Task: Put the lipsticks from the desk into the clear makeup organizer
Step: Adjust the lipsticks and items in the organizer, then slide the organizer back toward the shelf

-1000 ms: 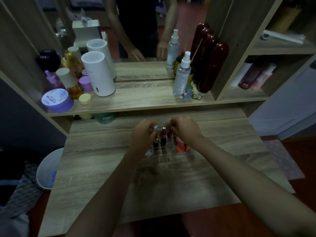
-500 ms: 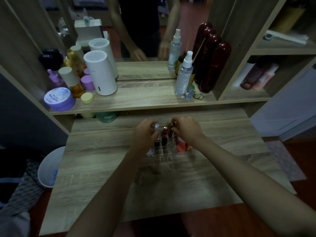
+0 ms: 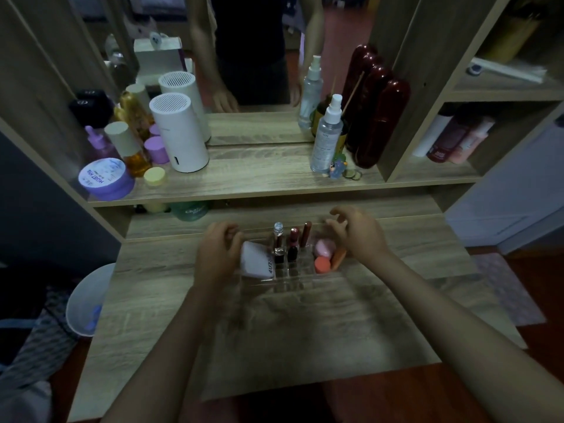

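The clear makeup organizer [image 3: 290, 277] sits mid-desk near the back. Three lipsticks stand upright in its middle slots: a clear-capped one [image 3: 278, 239], a dark red one [image 3: 293, 244] and a slim brown-red one [image 3: 306, 236]. A white packet marked 4U2 [image 3: 258, 261] leans in its left part. Pink and orange sponges [image 3: 323, 256] fill the right part. My left hand [image 3: 216, 254] hovers at the organizer's left side, fingers loosely curled and holding nothing. My right hand [image 3: 357, 233] is at its right side, fingers spread and empty.
A raised shelf [image 3: 259, 181] behind the desk carries a white cylinder [image 3: 180, 135], jars, bottles, a spray bottle [image 3: 328, 135] and dark red cases [image 3: 378, 117] before a mirror. A white bin [image 3: 88, 297] stands left of the wooden desk [image 3: 305, 331].
Both hands were together over the lipsticks in the organizer. They have let go and drawn apart, the left to the left side and the right to the right side. The lipsticks now show fully.
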